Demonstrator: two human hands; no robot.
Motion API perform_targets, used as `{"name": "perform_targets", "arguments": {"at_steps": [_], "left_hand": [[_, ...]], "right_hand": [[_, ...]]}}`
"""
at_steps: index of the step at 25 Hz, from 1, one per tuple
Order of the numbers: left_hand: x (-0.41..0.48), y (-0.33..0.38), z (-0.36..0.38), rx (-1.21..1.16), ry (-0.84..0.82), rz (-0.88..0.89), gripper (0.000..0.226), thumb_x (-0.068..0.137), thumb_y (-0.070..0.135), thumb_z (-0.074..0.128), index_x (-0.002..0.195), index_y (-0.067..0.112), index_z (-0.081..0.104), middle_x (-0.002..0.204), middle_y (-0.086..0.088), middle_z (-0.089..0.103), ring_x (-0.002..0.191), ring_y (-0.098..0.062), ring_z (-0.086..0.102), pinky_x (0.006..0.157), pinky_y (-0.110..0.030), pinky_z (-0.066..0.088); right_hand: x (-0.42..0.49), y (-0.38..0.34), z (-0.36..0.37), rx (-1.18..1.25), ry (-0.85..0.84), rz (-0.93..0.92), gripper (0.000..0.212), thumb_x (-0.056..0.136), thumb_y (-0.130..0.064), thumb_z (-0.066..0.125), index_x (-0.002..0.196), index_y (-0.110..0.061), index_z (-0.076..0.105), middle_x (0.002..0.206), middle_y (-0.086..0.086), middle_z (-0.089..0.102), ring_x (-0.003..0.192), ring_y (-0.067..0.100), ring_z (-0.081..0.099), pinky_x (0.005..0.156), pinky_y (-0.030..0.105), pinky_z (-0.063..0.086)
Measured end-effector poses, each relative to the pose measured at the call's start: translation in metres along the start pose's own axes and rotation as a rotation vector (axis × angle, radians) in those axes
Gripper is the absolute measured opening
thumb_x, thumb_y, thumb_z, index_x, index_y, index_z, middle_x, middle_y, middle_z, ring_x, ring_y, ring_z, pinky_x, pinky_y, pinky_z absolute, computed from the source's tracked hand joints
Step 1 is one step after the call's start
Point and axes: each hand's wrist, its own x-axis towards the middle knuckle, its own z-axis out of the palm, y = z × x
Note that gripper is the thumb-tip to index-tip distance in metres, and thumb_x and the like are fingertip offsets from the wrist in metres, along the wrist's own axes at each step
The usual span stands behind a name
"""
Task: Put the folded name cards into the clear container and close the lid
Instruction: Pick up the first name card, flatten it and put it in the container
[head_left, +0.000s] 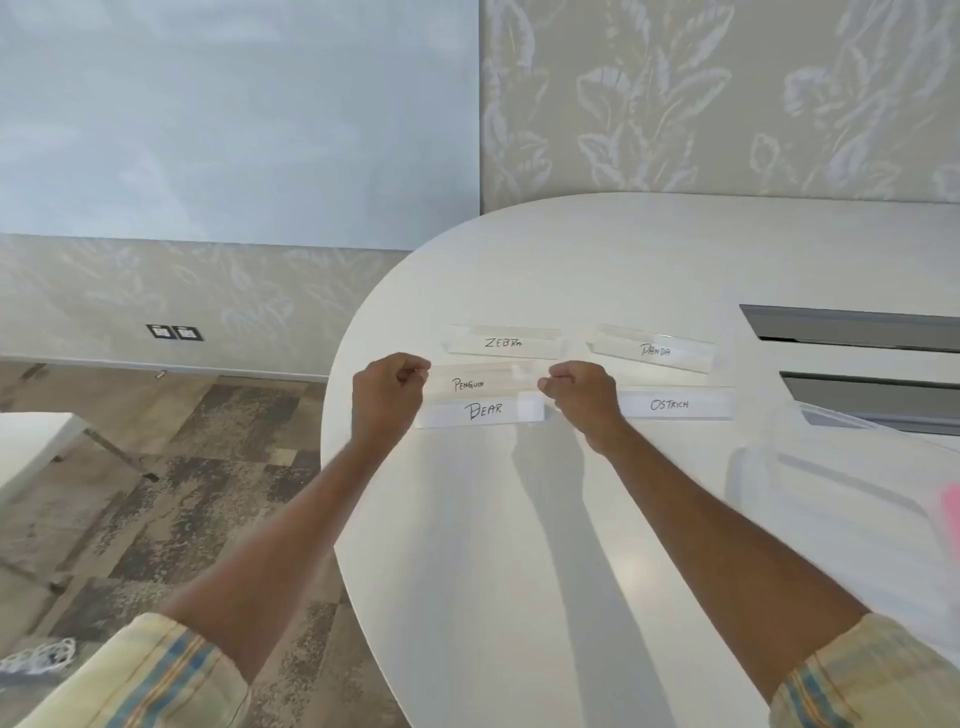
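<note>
- Five name cards are out on the white tabletop (519, 519), each with a handwritten word.
- Back row, two cards: the ZEBRA card (503, 342) on the left, the PANDA card (653, 349) to its right and slightly tilted, with a gap between them.
- Front row, two cards lying on the surface: the BEAR card (480, 410) and the OSTRICH card (672, 405), well apart, with the right wrist between them.
- The fifth one, the PENGUIN card (480, 383), sits just behind the BEAR card, and both hands are on it.
- The left hand (387, 397) pinches the card's left end, its fingers curled tight around the edge.
- The right hand (582, 397) pinches the right end the same way, fingers closed on the card.
- Whether the PENGUIN card is lifted off the tabletop or resting on it cannot be told from this angle.
- One clear container (831, 483) sits at the right edge of the view, near the OSTRICH card; it is blurred, with a pink patch at its far right side.
- None of the five cards is inside the container.
- Two dark slots (857, 325) are set in the tabletop behind the container.
- Both forearms are bare, with rolled striped sleeves (156, 675) at the bottom corners.
</note>
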Motion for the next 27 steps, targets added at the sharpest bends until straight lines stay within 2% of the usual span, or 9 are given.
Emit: {"name": "perform_targets", "arguments": {"at_steps": [1, 4, 6, 8, 11, 14, 17, 22, 27], "left_hand": [[0.001, -0.009, -0.002, -0.033, 0.019, -0.063, 0.017, 0.098, 0.013, 0.070, 0.104, 0.019, 0.085, 0.092, 0.007, 0.082, 0.093, -0.014, 0.076, 0.091, -0.030, 0.060], [-0.001, -0.031, -0.005, -0.106, 0.030, -0.278, 0.015, 0.098, 0.016, 0.070, 0.101, 0.018, 0.084, 0.088, 0.004, 0.080, 0.093, -0.023, 0.077, 0.093, -0.041, 0.064], [0.002, -0.042, -0.003, -0.148, 0.011, -0.364, 0.014, 0.098, 0.019, 0.070, 0.102, 0.017, 0.084, 0.093, 0.002, 0.081, 0.095, -0.027, 0.078, 0.092, -0.045, 0.066], [0.004, -0.048, 0.000, -0.197, -0.022, -0.423, 0.013, 0.098, 0.020, 0.072, 0.102, 0.018, 0.084, 0.091, 0.003, 0.081, 0.081, -0.024, 0.077, 0.088, -0.043, 0.067], [0.005, -0.052, 0.007, -0.283, -0.047, -0.437, 0.010, 0.097, 0.015, 0.074, 0.098, 0.017, 0.083, 0.085, 0.000, 0.080, 0.064, -0.015, 0.072, 0.084, -0.035, 0.068], [0.007, -0.053, 0.009, -0.335, -0.043, -0.421, 0.013, 0.099, 0.011, 0.073, 0.093, 0.018, 0.082, 0.084, -0.004, 0.080, 0.063, -0.013, 0.070, 0.073, -0.023, 0.068], [0.009, -0.055, 0.008, -0.365, -0.039, -0.402, 0.012, 0.099, 0.008, 0.074, 0.098, 0.015, 0.083, 0.084, -0.007, 0.080, 0.067, -0.016, 0.071, 0.063, -0.014, 0.062], [0.009, -0.053, 0.006, -0.348, -0.049, -0.352, 0.017, 0.099, 0.007, 0.074, 0.094, 0.021, 0.083, 0.081, -0.006, 0.080, 0.067, -0.014, 0.071, 0.066, -0.014, 0.062], [0.008, -0.045, 0.002, -0.338, -0.036, -0.330, 0.017, 0.099, 0.007, 0.073, 0.097, 0.020, 0.084, 0.087, -0.007, 0.083, 0.071, -0.018, 0.076, 0.062, -0.006, 0.054]], "right_hand": [[0.003, 0.002, 0.003, -0.003, -0.001, 0.036, 0.034, 0.092, -0.021, 0.077, 0.118, 0.001, 0.076, 0.114, 0.020, 0.078, 0.110, 0.037, 0.071, 0.097, 0.045, 0.061], [0.007, 0.010, 0.009, 0.000, 0.006, 0.113, 0.020, 0.093, -0.022, 0.078, 0.108, -0.009, 0.081, 0.113, 0.008, 0.079, 0.113, 0.027, 0.073, 0.077, 0.027, 0.057], [0.010, 0.013, 0.014, 0.041, 0.004, 0.128, 0.011, 0.093, -0.019, 0.078, 0.100, -0.012, 0.082, 0.107, 0.006, 0.080, 0.108, 0.029, 0.076, 0.082, 0.032, 0.063], [0.014, 0.015, 0.016, 0.088, 0.001, 0.137, 0.005, 0.092, -0.017, 0.078, 0.094, -0.015, 0.082, 0.102, 0.005, 0.081, 0.104, 0.031, 0.078, 0.093, 0.045, 0.065], [0.017, 0.016, 0.018, 0.109, -0.008, 0.156, 0.008, 0.092, -0.018, 0.078, 0.096, -0.014, 0.083, 0.098, 0.006, 0.082, 0.092, 0.029, 0.079, 0.095, 0.050, 0.065], [0.018, 0.016, 0.018, 0.134, -0.003, 0.152, 0.005, 0.092, -0.017, 0.079, 0.094, -0.014, 0.083, 0.094, 0.002, 0.080, 0.076, 0.019, 0.073, 0.093, 0.048, 0.066], [0.019, 0.015, 0.018, 0.135, 0.006, 0.140, 0.006, 0.091, -0.014, 0.080, 0.088, -0.018, 0.083, 0.089, 0.000, 0.080, 0.074, 0.018, 0.071, 0.091, 0.047, 0.066], [0.017, 0.013, 0.017, 0.121, 0.028, 0.125, 0.009, 0.089, -0.011, 0.080, 0.084, -0.018, 0.083, 0.091, 0.011, 0.082, 0.073, 0.020, 0.071, 0.091, 0.052, 0.066], [0.012, 0.008, 0.010, 0.125, 0.029, 0.113, 0.008, 0.089, -0.009, 0.080, 0.086, -0.015, 0.084, 0.083, 0.003, 0.079, 0.070, 0.019, 0.069, 0.089, 0.046, 0.067]]}}
